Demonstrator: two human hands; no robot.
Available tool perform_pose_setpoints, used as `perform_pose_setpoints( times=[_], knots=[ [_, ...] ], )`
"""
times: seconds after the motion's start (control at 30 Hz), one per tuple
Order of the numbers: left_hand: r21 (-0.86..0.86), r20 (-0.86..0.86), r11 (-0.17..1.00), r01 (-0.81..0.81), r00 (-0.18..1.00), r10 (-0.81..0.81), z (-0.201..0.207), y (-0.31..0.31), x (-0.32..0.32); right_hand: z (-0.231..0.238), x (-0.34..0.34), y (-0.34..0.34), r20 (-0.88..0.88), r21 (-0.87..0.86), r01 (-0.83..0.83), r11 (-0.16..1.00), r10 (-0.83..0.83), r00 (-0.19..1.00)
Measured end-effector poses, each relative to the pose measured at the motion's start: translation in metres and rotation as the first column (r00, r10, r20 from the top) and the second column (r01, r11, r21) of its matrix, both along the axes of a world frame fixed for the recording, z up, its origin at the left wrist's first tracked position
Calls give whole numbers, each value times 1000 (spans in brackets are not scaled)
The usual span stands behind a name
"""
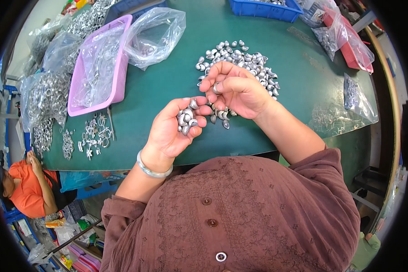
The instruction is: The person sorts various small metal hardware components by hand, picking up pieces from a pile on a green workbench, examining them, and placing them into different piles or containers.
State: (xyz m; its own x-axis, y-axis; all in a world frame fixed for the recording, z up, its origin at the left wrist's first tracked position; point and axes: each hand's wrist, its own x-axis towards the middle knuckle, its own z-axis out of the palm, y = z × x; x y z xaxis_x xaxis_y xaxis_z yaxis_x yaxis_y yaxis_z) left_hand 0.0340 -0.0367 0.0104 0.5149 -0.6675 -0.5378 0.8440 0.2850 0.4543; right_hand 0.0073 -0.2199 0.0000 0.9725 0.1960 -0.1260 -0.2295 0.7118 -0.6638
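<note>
My left hand (164, 131), palm up, cups several small silver-grey curved metal pieces (186, 119) with its fingers curled around them. Between the thumb and fingers of my right hand (245, 93) is a single silver-grey metal piece (216, 88), partly covered by the fingertips. The two hands are close together above the green table (158, 86). A loose pile of shell-shaped metal pieces (265, 75) lies just beyond and beneath my right hand, which hides part of it. A few more pieces (225, 123) lie on the near side of that hand.
On the left stand a pink plastic basket (122, 72) lined with clear plastic, an open clear bag (156, 34) and bags of metal rings (47, 97). Small metal parts (95, 133) lie near them. Blue (267, 10) and red (356, 52) trays sit far off. A person in orange (29, 190) is at left.
</note>
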Motion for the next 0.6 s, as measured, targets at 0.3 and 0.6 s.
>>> perform_pose_setpoints(
  times=[0.3,0.6],
  knots=[
    [47,83,999,-20,996,16,-2,-1,-3,-3,-3,5,271,-694,65,717,176,946],
    [86,136,996,-25,991,13,1,-3,-5,-3,-4,8,461,-812,301,500,233,856]
  ],
)
